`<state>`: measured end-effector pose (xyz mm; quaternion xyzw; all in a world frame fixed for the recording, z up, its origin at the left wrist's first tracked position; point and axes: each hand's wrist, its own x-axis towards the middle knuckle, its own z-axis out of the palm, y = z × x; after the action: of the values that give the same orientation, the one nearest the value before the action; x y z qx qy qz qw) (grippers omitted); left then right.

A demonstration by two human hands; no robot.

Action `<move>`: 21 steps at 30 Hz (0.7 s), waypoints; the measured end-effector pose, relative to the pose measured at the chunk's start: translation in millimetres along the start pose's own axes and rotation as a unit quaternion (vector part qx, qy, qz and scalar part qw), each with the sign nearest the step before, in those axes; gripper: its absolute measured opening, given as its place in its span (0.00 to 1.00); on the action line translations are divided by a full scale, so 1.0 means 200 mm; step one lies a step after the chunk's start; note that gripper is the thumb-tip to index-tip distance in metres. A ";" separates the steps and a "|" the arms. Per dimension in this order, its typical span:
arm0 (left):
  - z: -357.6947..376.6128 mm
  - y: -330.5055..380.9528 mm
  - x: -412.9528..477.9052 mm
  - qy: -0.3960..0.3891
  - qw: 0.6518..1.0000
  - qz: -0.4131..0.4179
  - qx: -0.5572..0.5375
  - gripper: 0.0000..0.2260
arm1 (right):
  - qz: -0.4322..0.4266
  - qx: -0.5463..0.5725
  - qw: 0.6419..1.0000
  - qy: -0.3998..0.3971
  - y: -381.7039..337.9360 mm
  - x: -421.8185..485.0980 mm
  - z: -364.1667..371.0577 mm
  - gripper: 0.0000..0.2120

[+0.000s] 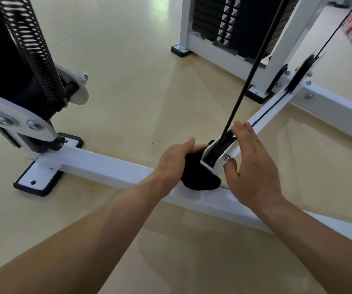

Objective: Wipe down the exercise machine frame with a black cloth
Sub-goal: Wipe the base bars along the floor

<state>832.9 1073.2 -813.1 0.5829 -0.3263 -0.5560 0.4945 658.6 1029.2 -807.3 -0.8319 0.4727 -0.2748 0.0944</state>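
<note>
Left hand (174, 161): fingers curled round the bunched black cloth (198, 177), pressing it down.
Black cloth: on top of the white base bar (107, 166), against the left side of the pulley bracket (219, 154).
Right hand (253, 166): fingers straight and together, laid along the bracket's right side; thumb beside a bolt (226, 157).
Cable (253, 66): black, rising from the bracket.
Foot plate (37, 179): at the bar's left end, on the beige floor (128, 60).
Coil spring (33, 49): upper left.
Weight stack (234, 24): top centre, within a white frame.
</note>
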 end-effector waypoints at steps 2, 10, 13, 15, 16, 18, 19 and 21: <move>0.03 0.04 0.06 0.006 0.998 -0.038 -0.055 0.30 | 0.004 0.003 1.000 0.003 -0.01 0.00 0.01 0.30; 0.06 0.04 0.16 -0.009 0.996 -0.060 -0.070 0.39 | -0.016 -0.006 1.000 -0.003 0.01 0.00 0.01 0.30; 0.02 -0.04 0.13 -0.001 0.997 -0.057 -0.054 0.32 | -0.018 -0.014 1.000 0.003 0.00 0.00 0.01 0.31; -0.01 -0.08 0.11 -0.004 0.998 -0.054 -0.032 0.30 | -0.022 -0.015 1.000 0.006 0.00 -0.01 0.01 0.31; -0.01 -0.08 0.10 -0.007 0.999 -0.050 -0.018 0.30 | -0.022 -0.016 1.000 0.009 0.00 0.00 0.01 0.31; -0.02 -0.08 0.09 -0.023 0.999 -0.047 -0.004 0.31 | -0.022 -0.018 1.000 0.011 -0.01 0.00 0.02 0.31; -0.01 -0.07 0.09 -0.031 0.998 -0.047 -0.002 0.31 | -0.022 -0.020 0.999 0.012 -0.01 -0.01 0.02 0.31; 0.01 -0.05 0.11 -0.037 0.998 -0.050 0.001 0.33 | -0.020 -0.021 0.999 0.016 -0.03 -0.01 0.02 0.32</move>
<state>832.9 1055.3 -829.0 0.5779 -0.3156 -0.6011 0.4529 663.9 1033.1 -809.0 -0.8388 0.4629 -0.2794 0.0635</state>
